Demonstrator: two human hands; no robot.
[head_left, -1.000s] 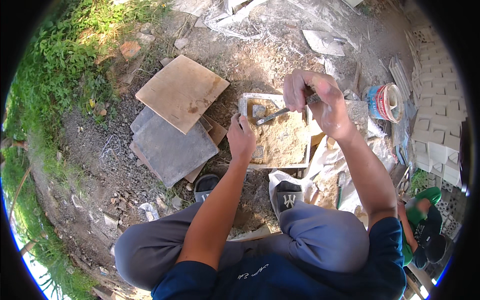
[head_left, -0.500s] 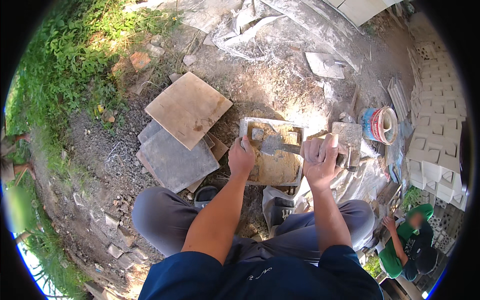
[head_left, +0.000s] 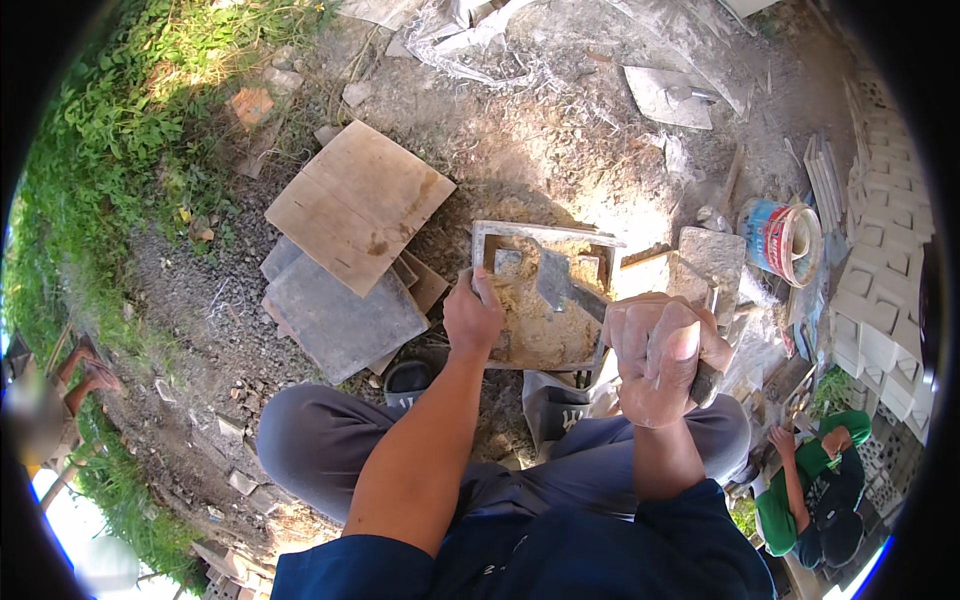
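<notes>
Trowel work at a rectangular frame on the ground, both hands engaged.
Right hand (head_left: pixel 660 358): fingers clenched around the handle of the trowel (head_left: pixel 562 286), whose blade pointed far-left over the frame (head_left: pixel 548 231); whether it touched the sandy mix (head_left: pixel 545 335) inside, could not tell. Left hand (head_left: pixel 473 312): fingers grasped the frame's left wall, thumb to the inner side. Frame lay just beyond the person's feet; mix uneven within. To the left, a tan board (head_left: pixel 360 205) overlapped a grey slab (head_left: pixel 345 312). To the right, a bucket (head_left: pixel 775 242), then pale blocks (head_left: pixel 878 265) stacked; co-worker (head_left: pixel 822 490) near-right.
</notes>
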